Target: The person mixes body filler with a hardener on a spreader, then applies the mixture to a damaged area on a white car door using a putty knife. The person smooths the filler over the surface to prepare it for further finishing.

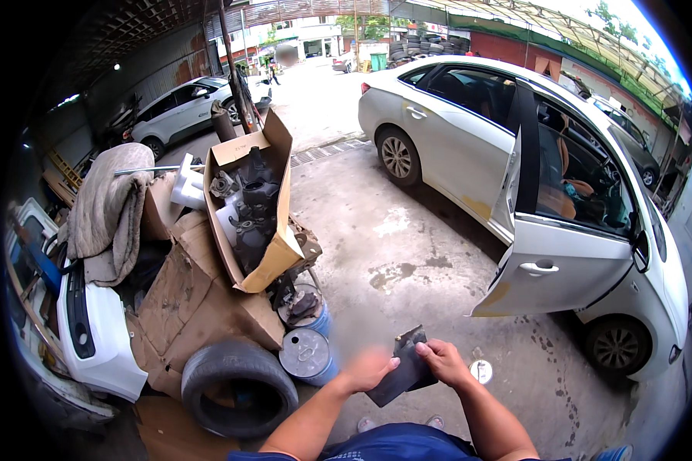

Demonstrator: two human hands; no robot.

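Note:
My left hand [367, 370] and my right hand [444, 361] are close together in front of my body. Both are closed on a dark, flat, folded sheet [393, 386] that looks like sandpaper. The left thumb presses on its left side, and the right thumb lies over its upper right part. A rough, greyish patch shows along its top edge. On the floor just beyond my right hand stands a small round white-topped can [480, 372]. To the right, a white car [454, 154] has its front door [565, 257] open, with yellowish patches on the lower door edges.
At left, a worn tyre [238, 422] leans near blue drums [307, 355], flattened cardboard [184, 292] and an open carton [288, 250] of dark parts. A white bumper [100, 338] and a grey blanket [114, 207] lie there too. Another car [184, 107] is parked behind.

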